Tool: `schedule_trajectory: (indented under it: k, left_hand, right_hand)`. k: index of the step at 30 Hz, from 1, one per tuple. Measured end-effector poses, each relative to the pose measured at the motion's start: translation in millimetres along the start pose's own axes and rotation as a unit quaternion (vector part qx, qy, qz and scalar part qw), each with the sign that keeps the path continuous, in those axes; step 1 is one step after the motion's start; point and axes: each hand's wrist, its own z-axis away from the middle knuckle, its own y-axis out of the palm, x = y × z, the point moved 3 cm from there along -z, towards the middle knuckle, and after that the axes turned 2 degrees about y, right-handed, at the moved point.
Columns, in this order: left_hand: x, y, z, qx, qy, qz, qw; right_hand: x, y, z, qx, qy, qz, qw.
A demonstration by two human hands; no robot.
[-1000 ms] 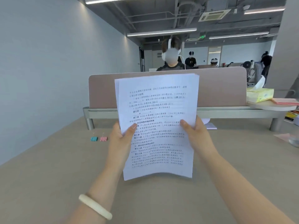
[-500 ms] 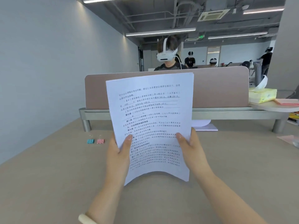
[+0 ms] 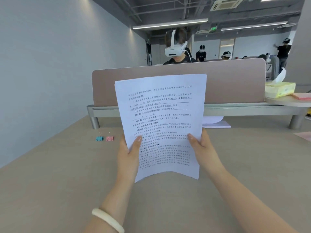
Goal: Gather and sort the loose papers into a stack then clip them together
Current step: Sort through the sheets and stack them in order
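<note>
A stack of white printed papers (image 3: 161, 115) stands upright over the beige desk (image 3: 50, 190), tilted slightly left, its bottom edge bowed and just above the desk. My left hand (image 3: 129, 153) grips its left edge and my right hand (image 3: 202, 148) grips its right edge, thumbs on the front sheet. A blue binder clip (image 3: 99, 138) and a pink binder clip (image 3: 109, 138) lie side by side on the desk, left of the papers. More white paper (image 3: 217, 123) lies flat behind the stack.
A pinkish divider panel (image 3: 235, 81) on a metal rail closes the far side of the desk. A yellow tissue box (image 3: 280, 89) and pink paper (image 3: 303, 96) sit at the right. A person wearing a headset sits beyond the divider. A wall runs along the left.
The stack has come down toward the desk and its sheets now line up more evenly at the top. Both hands kept their grip on its sides.
</note>
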Motion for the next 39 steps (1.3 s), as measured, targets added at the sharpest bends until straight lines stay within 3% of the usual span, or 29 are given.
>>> schedule_trajectory:
  k: [6,10,13,14,16,18,20,22,24,28,31,33,36,39]
  left_hand:
    - [10.2,-3.4,-2.9,0.026,-0.011,0.004,1.0]
    - [-3.8,-31.4,-18.9,-0.004,-0.02,-0.008,1.0]
    - [-50.3,-64.0,-45.3,-0.07,0.051,-0.043,0.995]
    - [-68.3,-70.3,-53.8,-0.059,0.076,-0.084,0.992]
    - [-85.4,-73.3,-67.8,0.058,0.077,-0.178,0.979]
    - [-84.3,-68.5,-64.2,0.192,-0.007,-0.185,0.964]
    - [-67.8,-65.8,-52.8,0.247,-0.077,-0.106,0.96]
    - [-51.3,-63.0,-35.9,0.251,-0.113,-0.035,0.961]
    - [-37.8,-62.7,-24.0,0.236,-0.12,0.009,0.964]
    - [-26.6,-74.1,-18.7,0.211,-0.119,0.049,0.969]
    - [-22.2,-83.6,-18.3,0.194,-0.114,0.071,0.972]
    - [-18.4,-81.6,-14.6,0.19,-0.112,0.078,0.972]
    - [-20.8,-75.8,-13.7,0.173,-0.089,0.073,0.978]
    - [-34.8,-76.6,-22.3,0.148,-0.055,0.068,0.985]
  right_hand:
    - [7.3,-7.0,-0.3,0.002,0.01,0.041,0.999]
    - [47.8,-27.5,-15.7,0.035,-0.005,0.132,0.991]
    - [93.5,-36.8,-31.4,0.09,-0.055,0.285,0.953]
    - [107.7,-35.9,-34.6,0.121,-0.072,0.331,0.933]
    - [130.0,-27.6,-36.6,0.182,-0.096,0.415,0.886]
    - [139.3,-16.2,-34.5,0.236,-0.104,0.46,0.85]
    - [140.5,-6.8,-30.6,0.27,-0.106,0.479,0.829]
    - [136.0,-2.3,-27.8,0.283,-0.118,0.493,0.814]
    - [132.4,-7.2,-25.4,0.271,-0.121,0.476,0.828]
    - [116.7,-50.8,-24.4,0.209,-0.028,0.363,0.908]
    - [78.8,-71.9,-11.8,0.204,0.075,0.127,0.968]
    - [50.4,-64.2,1.4,0.189,0.115,-0.001,0.975]
    - [42.1,-47.0,13.8,0.125,0.106,-0.09,0.982]
    - [67.6,-49.4,8.9,0.102,0.021,-0.071,0.992]
